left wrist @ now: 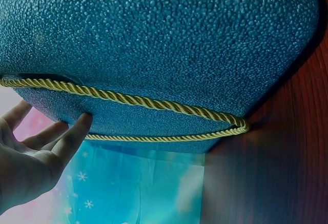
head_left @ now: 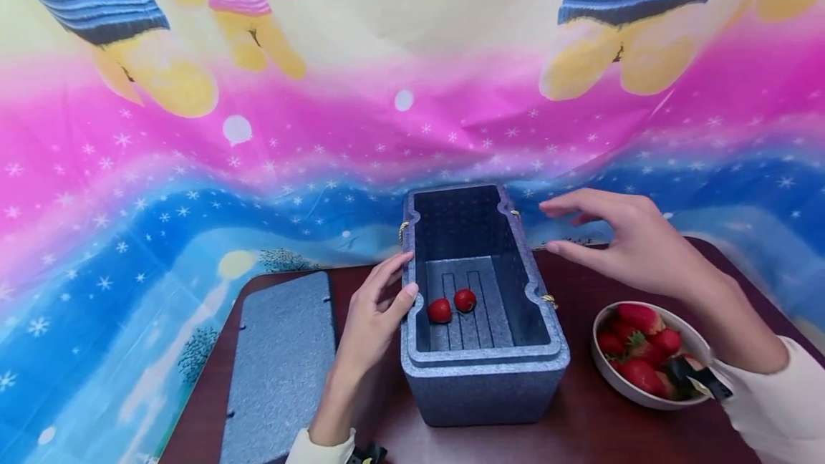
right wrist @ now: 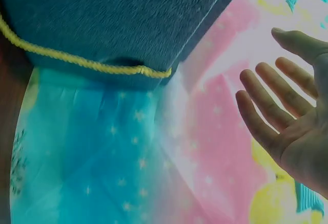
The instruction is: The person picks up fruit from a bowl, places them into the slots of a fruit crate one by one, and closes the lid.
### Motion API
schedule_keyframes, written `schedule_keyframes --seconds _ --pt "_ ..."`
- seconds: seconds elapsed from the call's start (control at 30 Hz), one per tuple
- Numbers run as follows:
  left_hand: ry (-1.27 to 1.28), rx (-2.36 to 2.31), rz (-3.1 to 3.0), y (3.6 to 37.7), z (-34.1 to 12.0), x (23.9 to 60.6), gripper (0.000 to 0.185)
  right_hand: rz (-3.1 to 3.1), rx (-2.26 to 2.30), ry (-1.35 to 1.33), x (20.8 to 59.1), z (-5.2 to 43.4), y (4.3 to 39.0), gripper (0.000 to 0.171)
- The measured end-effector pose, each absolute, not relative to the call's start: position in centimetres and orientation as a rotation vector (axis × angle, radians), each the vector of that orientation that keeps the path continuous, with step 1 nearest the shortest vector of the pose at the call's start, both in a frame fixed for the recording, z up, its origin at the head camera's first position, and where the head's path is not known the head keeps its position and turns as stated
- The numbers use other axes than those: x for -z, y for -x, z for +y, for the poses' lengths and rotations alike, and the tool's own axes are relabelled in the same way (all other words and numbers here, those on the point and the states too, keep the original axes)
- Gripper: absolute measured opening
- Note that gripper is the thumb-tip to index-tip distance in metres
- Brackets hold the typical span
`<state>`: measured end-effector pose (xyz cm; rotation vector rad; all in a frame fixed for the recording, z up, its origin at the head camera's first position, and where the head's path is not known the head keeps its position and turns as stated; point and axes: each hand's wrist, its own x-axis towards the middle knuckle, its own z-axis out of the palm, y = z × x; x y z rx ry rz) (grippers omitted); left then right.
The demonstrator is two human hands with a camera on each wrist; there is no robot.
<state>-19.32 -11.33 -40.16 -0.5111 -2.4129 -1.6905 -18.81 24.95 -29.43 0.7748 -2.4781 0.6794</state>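
A grey foam box (head_left: 486,396) stands lidless on the table, with two strawberries on its ribbed floor: one strawberry (head_left: 440,311) at the left, another strawberry (head_left: 465,300) close beside it. My left hand (head_left: 377,313) rests on the box's left rim; in the left wrist view its fingertips touch the side wall by a gold rope handle (left wrist: 154,102). Right of the box, my right hand (head_left: 634,242) hovers in the air with fingers extended and nothing held. The right wrist view shows its bare palm (right wrist: 302,147) apart from the box.
A white bowl (head_left: 601,364) of strawberries sits on the right, partly under my right forearm. The flat grey lid (head_left: 280,371) lies on the dark red table (head_left: 606,442) at the left. A printed cloth (head_left: 361,127) hangs behind the table.
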Motion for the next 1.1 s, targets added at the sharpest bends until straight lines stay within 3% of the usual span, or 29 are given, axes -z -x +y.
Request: schedule_keyframes --seconds 0.47,0.83,1.1 --pt "0.544 1.717 -2.385 19.2 -11.6 40.0 0.048 -2.503 -0.517 -0.578 34.0 30.6 15.9 0.069" --pt "0.55 1.728 -2.379 19.4 -11.3 39.9 0.049 -2.586 -0.487 -0.501 37.8 33.9 15.4 0.066" --pt "0.559 1.731 -2.366 19.3 -11.3 39.8 0.048 -2.57 -0.477 -0.523 40.4 36.1 15.9 0.076"
